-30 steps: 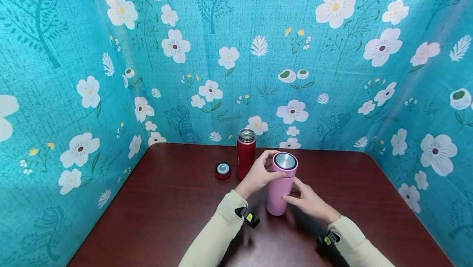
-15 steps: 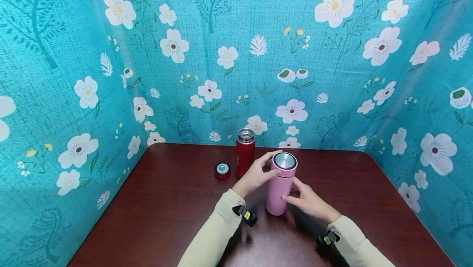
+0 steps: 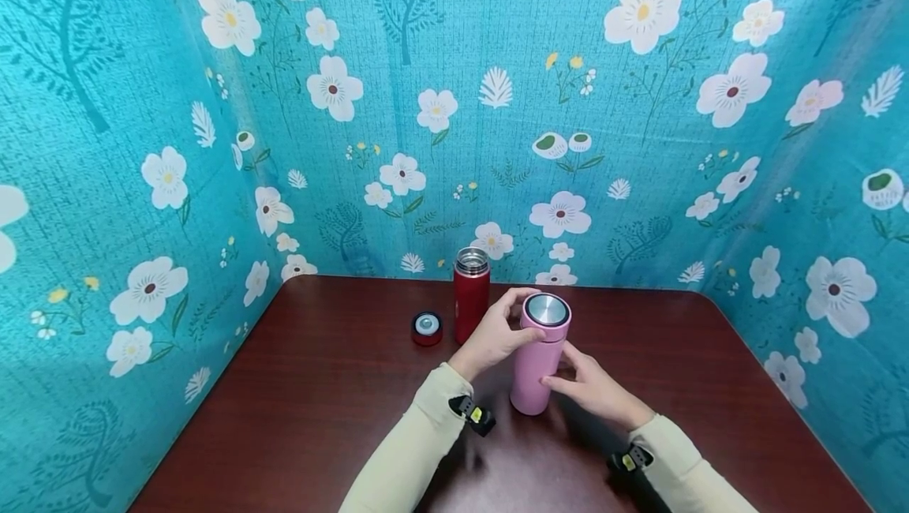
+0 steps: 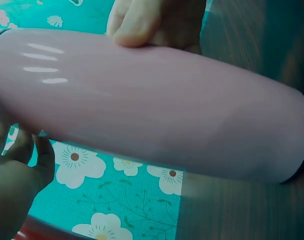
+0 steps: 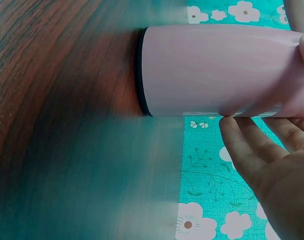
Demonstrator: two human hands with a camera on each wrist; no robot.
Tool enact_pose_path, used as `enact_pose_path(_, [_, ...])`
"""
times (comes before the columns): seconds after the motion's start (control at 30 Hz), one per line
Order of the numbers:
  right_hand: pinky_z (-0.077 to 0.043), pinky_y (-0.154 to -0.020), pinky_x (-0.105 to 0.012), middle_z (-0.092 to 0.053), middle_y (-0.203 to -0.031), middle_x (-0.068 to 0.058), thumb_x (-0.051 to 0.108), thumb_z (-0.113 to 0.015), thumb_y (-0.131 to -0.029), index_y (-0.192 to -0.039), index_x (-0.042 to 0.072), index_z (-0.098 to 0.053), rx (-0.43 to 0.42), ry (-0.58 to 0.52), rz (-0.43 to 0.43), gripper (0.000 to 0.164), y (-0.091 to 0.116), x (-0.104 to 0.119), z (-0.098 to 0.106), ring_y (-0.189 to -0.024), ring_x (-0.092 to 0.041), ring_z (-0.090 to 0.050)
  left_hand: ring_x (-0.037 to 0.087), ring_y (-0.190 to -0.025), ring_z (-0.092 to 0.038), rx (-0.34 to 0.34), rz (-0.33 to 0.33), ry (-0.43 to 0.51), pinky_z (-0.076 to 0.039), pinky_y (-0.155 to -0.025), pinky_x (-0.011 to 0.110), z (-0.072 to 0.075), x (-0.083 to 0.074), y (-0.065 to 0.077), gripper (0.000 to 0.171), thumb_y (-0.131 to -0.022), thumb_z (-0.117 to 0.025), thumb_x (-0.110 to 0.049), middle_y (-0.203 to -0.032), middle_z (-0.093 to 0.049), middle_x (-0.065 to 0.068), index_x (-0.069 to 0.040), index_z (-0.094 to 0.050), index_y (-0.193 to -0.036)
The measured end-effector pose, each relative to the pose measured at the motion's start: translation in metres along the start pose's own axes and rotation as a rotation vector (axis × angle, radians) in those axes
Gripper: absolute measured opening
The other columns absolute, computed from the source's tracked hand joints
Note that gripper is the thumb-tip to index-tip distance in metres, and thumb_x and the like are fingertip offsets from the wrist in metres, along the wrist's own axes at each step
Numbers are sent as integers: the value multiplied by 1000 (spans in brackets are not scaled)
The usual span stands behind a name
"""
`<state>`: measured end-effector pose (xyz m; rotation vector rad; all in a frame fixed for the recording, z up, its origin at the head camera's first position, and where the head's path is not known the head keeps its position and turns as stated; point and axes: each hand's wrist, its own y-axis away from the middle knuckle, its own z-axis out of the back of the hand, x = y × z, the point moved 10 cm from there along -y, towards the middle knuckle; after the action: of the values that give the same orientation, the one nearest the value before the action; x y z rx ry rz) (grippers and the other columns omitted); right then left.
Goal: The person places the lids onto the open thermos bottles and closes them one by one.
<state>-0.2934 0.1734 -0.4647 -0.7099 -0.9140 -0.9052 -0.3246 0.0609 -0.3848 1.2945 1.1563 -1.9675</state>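
A pink thermos bottle (image 3: 534,375) stands upright on the table, its pink lid (image 3: 547,316) on top with a silver disc set in a black ring. My left hand (image 3: 497,333) grips the lid, thumb in front and fingers around the back. Lower down, my right hand (image 3: 595,388) holds the body from the right, its thumb on the near side. In the left wrist view the pink bottle (image 4: 156,105) lies across the picture between both hands. The right wrist view shows the black base ring of the bottle (image 5: 142,72) and the right fingers (image 5: 236,137) against its side.
Behind my left hand stands a red thermos bottle (image 3: 472,300), uncapped, with a bare steel neck. Its red lid (image 3: 428,329) lies upside down to the left. Blue floral cloth (image 3: 440,102) rises behind and at both sides of the dark brown table (image 3: 319,402).
Both hands keep their places on the pink bottle. The left hand and wrist shift very slightly; the red bottle and its lid stay put.
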Motion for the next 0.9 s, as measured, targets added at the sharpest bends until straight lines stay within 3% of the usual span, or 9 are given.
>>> enact_pose_path(0.37, [-49,-89,-33,-48,-136,-6,30,-67,-88,-146,25,-28,-3,26,-6,71,0,-3,0,-114,-23,-55,9,-112,-53,89,-11,-28,-47,-88,29,-3,3,2,61,-90,-63,-38,-130,-55,-2,-20,-40,-144])
enact_pose_path(0.57, [-48,-90,-34,-50,-134,-4,30,-67,-88,-145,26,-29,-14,30,-2,69,0,-3,1,-115,-20,-55,10,-111,-54,40,-22,20,-47,-89,30,-2,-1,2,65,-86,-70,-27,-126,-55,-2,-15,-39,-142])
enact_pose_path(0.73, [-48,-90,-34,-50,-135,-3,31,-67,-88,-145,27,-29,-16,34,0,68,0,-4,1,-116,-19,-54,11,-107,-57,-23,5,54,-48,-88,29,1,-1,1,58,-83,-73,-14,-119,-56,-1,-13,-43,-133])
enact_pose_path(0.9, [-48,-91,-34,-47,-138,-4,30,-66,-89,-146,27,-26,0,30,10,69,0,-2,0,-117,-20,-53,10,-104,-57,-14,15,38,-48,-86,28,1,-5,2,52,-85,-71,-15,-119,-56,0,-13,-45,-130])
